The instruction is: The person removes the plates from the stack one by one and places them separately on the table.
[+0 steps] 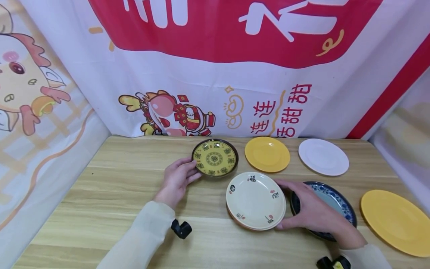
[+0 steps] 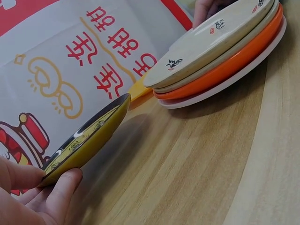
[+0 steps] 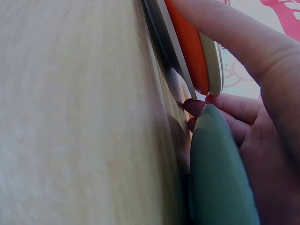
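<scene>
Head view: I see the left hand (image 1: 176,180) pinching a dark-rimmed yellow patterned plate (image 1: 215,158) near the centre of the frame; lower right of centre, the right hand (image 1: 310,209) grasps a cream-topped plate stack (image 1: 256,201), beside a blue-rimmed plate (image 1: 330,198).

Sm yellow plate (image 1: 267,154) beyond & btwn L hand (image 1: 177,179) & R hand (image 1: 312,211); white plate (image 1: 323,157) past R hand; lg yellow plate (image 1: 398,222) to R hand's right, all on wood-grain table (image 1: 127,179) under both. Backdrop cloth (image 1: 188,73) beyond both, w/ red panel (image 1: 215,41) up top, cartoon figure (image 1: 183,116) straight ahead of L hand, red writing (image 1: 292,110) nearer R hand. Side cloth (image 1: 20,149) w/ another cartoon well L of L hand
</scene>
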`<action>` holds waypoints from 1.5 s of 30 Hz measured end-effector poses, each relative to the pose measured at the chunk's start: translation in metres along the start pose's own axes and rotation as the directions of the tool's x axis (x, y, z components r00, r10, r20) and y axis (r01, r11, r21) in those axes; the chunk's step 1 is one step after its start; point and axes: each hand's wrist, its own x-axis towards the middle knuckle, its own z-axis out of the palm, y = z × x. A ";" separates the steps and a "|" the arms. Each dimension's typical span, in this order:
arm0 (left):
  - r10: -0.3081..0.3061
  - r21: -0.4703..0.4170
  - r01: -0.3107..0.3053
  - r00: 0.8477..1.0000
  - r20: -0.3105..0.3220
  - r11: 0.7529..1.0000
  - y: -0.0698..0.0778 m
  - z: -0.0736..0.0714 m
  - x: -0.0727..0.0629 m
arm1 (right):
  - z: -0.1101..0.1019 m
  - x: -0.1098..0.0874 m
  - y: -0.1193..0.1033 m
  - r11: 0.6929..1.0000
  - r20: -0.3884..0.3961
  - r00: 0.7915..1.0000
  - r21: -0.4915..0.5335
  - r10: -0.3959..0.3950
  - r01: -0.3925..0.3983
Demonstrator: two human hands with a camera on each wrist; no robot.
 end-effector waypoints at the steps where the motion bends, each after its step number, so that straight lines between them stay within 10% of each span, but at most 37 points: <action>1: -0.001 -0.003 0.001 1.000 -0.002 1.000 0.000 0.000 0.000 | 0.000 0.000 0.000 1.000 0.000 1.000 0.002 -0.001 0.001; 26: 0.111 0.112 -0.100 0.989 -0.102 0.989 -0.004 0.012 0.013 | 0.001 0.000 0.003 1.000 -0.006 1.000 0.015 -0.016 0.017; 45: 0.086 0.233 -0.050 0.985 -0.148 0.971 -0.001 0.012 0.024 | 0.003 0.000 0.005 1.000 -0.015 1.000 0.015 -0.024 0.024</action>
